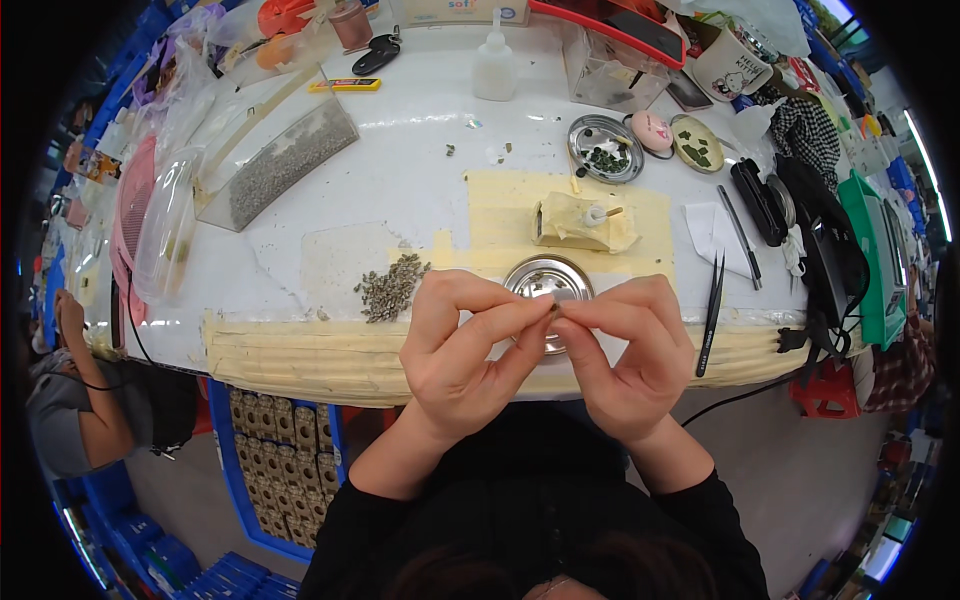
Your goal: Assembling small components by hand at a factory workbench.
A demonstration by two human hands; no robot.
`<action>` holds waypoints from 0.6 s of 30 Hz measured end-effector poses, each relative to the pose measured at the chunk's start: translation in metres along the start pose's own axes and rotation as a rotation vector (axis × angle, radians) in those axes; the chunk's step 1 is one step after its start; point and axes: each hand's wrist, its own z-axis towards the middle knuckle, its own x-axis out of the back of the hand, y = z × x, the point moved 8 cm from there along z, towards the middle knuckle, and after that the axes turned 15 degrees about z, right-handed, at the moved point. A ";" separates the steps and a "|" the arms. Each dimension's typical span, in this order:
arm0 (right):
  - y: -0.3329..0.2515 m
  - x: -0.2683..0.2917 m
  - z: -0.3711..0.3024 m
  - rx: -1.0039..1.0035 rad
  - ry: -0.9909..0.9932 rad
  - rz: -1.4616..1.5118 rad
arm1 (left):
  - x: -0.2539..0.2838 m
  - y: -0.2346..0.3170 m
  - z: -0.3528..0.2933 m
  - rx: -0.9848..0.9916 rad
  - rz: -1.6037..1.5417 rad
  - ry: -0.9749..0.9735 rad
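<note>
My left hand and my right hand meet at the fingertips over the near edge of the table, each in a pinch. Between them is a tiny dark piece, too small to name. Just behind and below the fingers sits a round shiny metal dish, partly covered by my hands. Left of my left hand lies a heap of small grey-brown parts. A pair of black tweezers rests to the right of my right hand. Beyond the dish is a small block wrapped in yellowish tape.
A clear bin of grey granules stands at the left, a white squeeze bottle at the back. Dishes with dark green bits, a pen and a black case are at the right. A blue crate is below, left.
</note>
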 end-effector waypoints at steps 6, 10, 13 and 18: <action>-0.008 -0.006 0.000 0.102 -0.020 -0.110 | 0.000 -0.005 -0.001 0.029 -0.036 0.008; 0.007 -0.005 -0.004 -0.079 0.005 0.060 | 0.002 -0.004 -0.001 0.029 -0.038 0.021; 0.028 -0.009 -0.011 -0.405 0.011 0.398 | 0.005 -0.002 -0.001 -0.003 -0.020 0.031; 0.047 -0.019 -0.026 -0.794 0.034 0.879 | 0.006 0.004 -0.003 -0.077 0.004 0.046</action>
